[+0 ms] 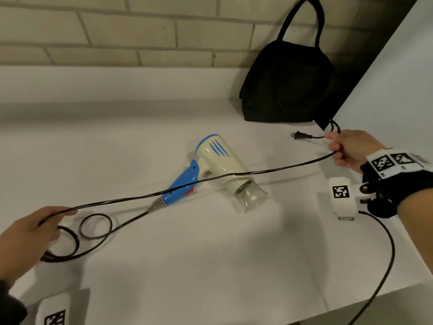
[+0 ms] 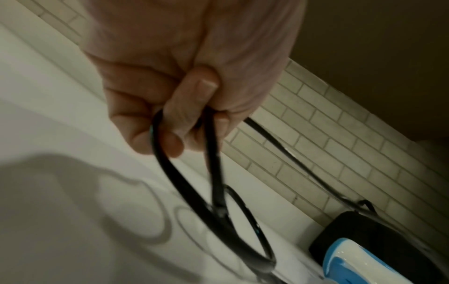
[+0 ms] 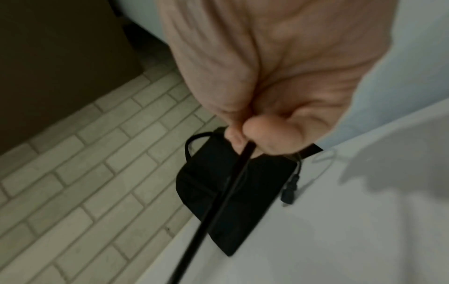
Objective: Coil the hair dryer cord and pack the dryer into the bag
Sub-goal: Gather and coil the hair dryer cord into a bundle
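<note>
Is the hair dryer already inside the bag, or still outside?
Outside. The hair dryer lies on its side on the table, in front of the bag.

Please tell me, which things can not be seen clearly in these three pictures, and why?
- Bag opening: head view shows one side only, so open or closed cannot be told.
- Cord loops in the left hand: left wrist view is blurred, their count unclear.
- Plug: right wrist view is blurred, prongs unreadable.
- Hair dryer: cut off by the left wrist frame edge.
</note>
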Available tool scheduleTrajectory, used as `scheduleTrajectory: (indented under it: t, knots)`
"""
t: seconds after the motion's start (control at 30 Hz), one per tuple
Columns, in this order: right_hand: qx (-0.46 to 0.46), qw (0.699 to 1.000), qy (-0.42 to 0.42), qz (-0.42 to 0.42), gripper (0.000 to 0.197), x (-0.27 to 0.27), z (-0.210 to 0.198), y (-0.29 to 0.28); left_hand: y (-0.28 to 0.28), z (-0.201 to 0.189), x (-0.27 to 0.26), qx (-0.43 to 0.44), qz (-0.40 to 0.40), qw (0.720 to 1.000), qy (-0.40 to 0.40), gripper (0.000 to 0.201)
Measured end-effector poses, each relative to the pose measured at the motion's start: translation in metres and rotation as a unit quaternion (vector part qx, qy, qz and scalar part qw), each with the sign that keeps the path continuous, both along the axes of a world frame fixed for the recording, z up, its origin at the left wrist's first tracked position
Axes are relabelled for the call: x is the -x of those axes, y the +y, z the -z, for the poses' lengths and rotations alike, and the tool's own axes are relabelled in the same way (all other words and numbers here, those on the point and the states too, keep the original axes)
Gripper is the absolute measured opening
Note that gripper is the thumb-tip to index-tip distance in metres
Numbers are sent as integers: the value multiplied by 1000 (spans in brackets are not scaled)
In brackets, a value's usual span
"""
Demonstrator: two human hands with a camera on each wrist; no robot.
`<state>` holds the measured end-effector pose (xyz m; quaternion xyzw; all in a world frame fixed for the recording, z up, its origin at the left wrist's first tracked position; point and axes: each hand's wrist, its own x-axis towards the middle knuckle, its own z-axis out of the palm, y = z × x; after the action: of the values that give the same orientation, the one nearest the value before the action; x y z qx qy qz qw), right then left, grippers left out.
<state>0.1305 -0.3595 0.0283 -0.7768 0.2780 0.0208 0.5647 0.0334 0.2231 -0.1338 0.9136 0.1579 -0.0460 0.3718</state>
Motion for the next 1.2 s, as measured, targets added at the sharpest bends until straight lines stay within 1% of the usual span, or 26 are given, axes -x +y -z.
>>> scheduleTrajectory:
  t: [0.07, 0.13, 0.17, 0.2, 0.27, 0.3, 0.37, 0.43, 0.47, 0.5, 0.53, 0.57, 0.6, 0.63, 0.67, 0.73, 0.8, 0.83, 0.9, 0.93, 1.0, 1.03, 1.07, 1.1, 1.13, 1.2]
  knots:
    - [24, 999, 18, -32, 17, -7, 7, 8, -29, -38, 12, 45, -15, 999, -15, 20]
    - [66, 994, 46, -67, 29, -10, 9, 16, -67, -72, 24, 71, 3, 996, -49, 18]
    - [125, 987, 52, -92, 38, -11, 8, 21, -90, -91, 29, 84, 25, 994, -62, 20]
    - [226, 965, 44, -127, 47, -12, 7, 26, -114, -108, 35, 102, 50, 991, -72, 20]
    - [411, 887, -28, -209, 62, -5, -1, 46, -151, -133, 43, 153, 104, 980, -73, 10]
    - [438, 859, -86, -252, 67, 5, -7, 63, -166, -140, 44, 175, 131, 974, -63, 9]
    - [396, 811, -186, -389, 75, 38, -15, 108, -195, -150, 43, 205, 217, 953, -43, 30]
    - [360, 724, -249, -533, 79, 69, -16, 152, -221, -155, 40, 212, 308, 927, -37, 42]
    - [367, 675, -280, -576, 74, 78, -10, 165, -229, -155, 38, 201, 347, 915, -44, 44]
    - [383, 641, -287, -600, 63, 83, -5, 172, -234, -153, 34, 193, 373, 906, -53, 43]
    - [398, 633, -264, -609, 50, 84, -3, 172, -234, -149, 31, 195, 379, 903, -60, 41]
    - [401, 646, -233, -606, 37, 84, -5, 168, -231, -145, 26, 208, 363, 906, -63, 39]
    - [378, 678, -193, -600, 25, 83, -8, 160, -224, -142, 24, 230, 336, 911, -67, 40]
    - [329, 724, -165, -583, 15, 82, -13, 148, -217, -139, 22, 235, 315, 916, -79, 44]
    - [271, 770, -163, -554, 11, 80, -17, 136, -210, -135, 21, 203, 303, 925, -102, 49]
    - [165, 826, -178, -508, 25, 77, -26, 110, -200, -125, 19, 84, 293, 941, -149, 58]
    - [86, 856, -151, -488, 49, 80, -31, 88, -196, -116, 16, 5, 264, 950, -169, 64]
    - [66, 861, -154, -480, 49, 82, -31, 79, -194, -111, 12, -28, 238, 952, -189, 67]
    - [58, 871, -198, -445, 25, 84, -33, 65, -187, -106, 3, -108, 175, 951, -231, 72]
    - [63, 878, -219, -420, 22, 84, -34, 58, -182, -105, -1, -159, 150, 943, -249, 71]
    - [61, 897, -232, -372, 36, 85, -32, 43, -175, -107, -7, -210, 126, 944, -219, 54]
    - [61, 907, -230, -348, 40, 83, -28, 32, -172, -110, -8, -175, 118, 960, -186, 35]
    - [77, 914, -213, -336, 42, 82, -26, 19, -170, -111, -7, -101, 122, 978, -135, 14]
    - [112, 918, -189, -331, 44, 80, -23, 4, -171, -114, -4, -20, 131, 988, -83, 13]
    - [175, 914, -167, -326, 48, 78, -15, -14, -173, -116, -2, 51, 141, 987, -49, 22]
    - [354, 879, -125, -293, 52, 71, 8, -54, -178, -119, 1, 138, 152, 978, -40, 26]
